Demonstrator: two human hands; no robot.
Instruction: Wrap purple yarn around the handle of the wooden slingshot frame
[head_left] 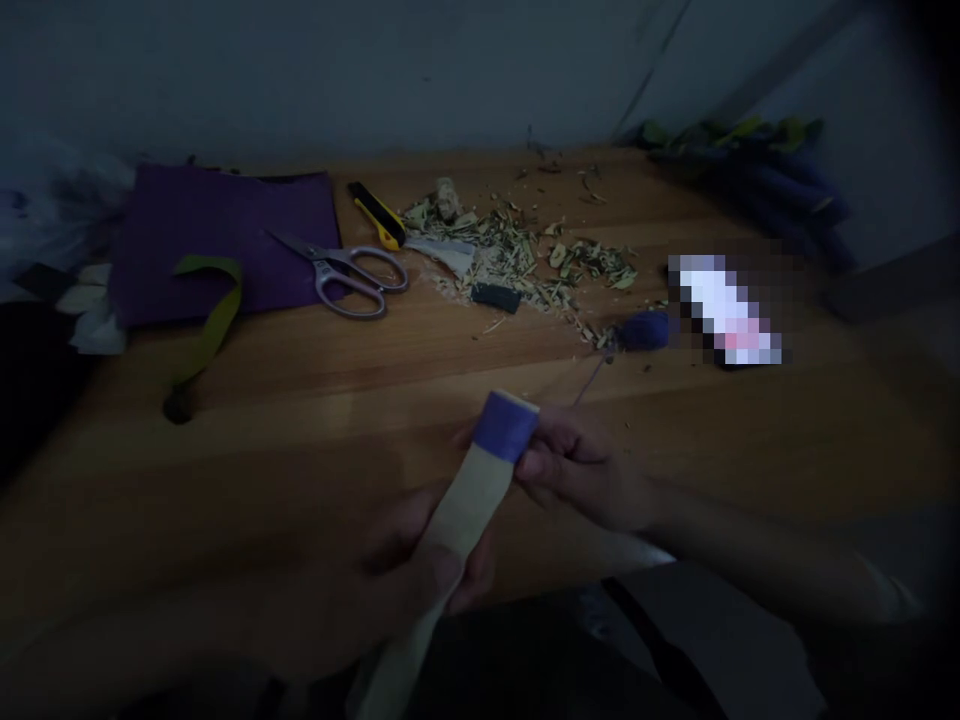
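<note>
A long, flat, pale wooden stick slants up from the lower edge, its far end banded with a blue-purple thread wrap. My left hand is closed around the lower part of the stick, thumb on top. Beside the wrapped end, my right hand has its fingers pinched at the wrap's right edge. A thin thread runs from that hand to a small blue ball of thread on the table. The right fingertips are partly hidden behind the stick.
On the wooden table lie scissors, a yellow-black utility knife, wood shavings, a purple sheet and a green strip. A lit, pixelated phone-like object is at right, a dark blue bundle behind it.
</note>
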